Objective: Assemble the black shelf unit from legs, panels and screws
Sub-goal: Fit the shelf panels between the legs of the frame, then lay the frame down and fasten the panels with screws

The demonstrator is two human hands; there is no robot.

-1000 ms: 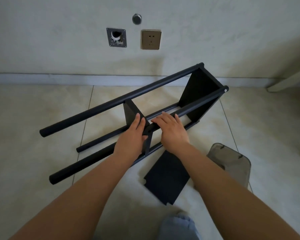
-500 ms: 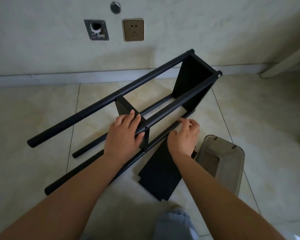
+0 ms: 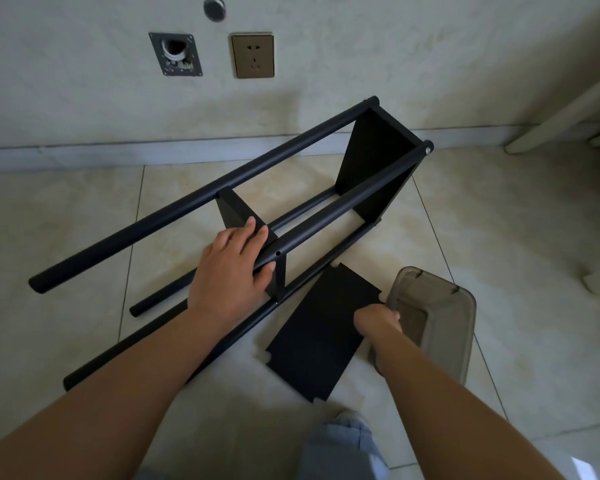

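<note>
The black shelf frame point(image 3: 343, 202) lies on its side on the tiled floor, its long round legs joined by an end panel point(image 3: 378, 161) and a middle panel point(image 3: 232, 209). My left hand point(image 3: 229, 271) grips the near upper leg right where the middle panel meets it, fingers over the top and thumb underneath. A small screw hole point(image 3: 278, 253) shows in that leg just beside my fingers. A loose black panel point(image 3: 319, 334) lies flat on the floor in front of the frame. My right hand point(image 3: 378, 322) is at the left rim of a grey translucent box point(image 3: 440, 317), fingertips hidden.
The wall with a socket point(image 3: 253, 55) and an open junction plate point(image 3: 175, 55) stands close behind the frame. A white piece of furniture point(image 3: 568, 112) sits at the far right. My knee in blue jeans point(image 3: 340, 445) is at the bottom.
My right hand left the frame's leg and dropped back to the grey box's left rim. My left hand stayed gripping the leg at the middle panel. The view shifted slightly.
</note>
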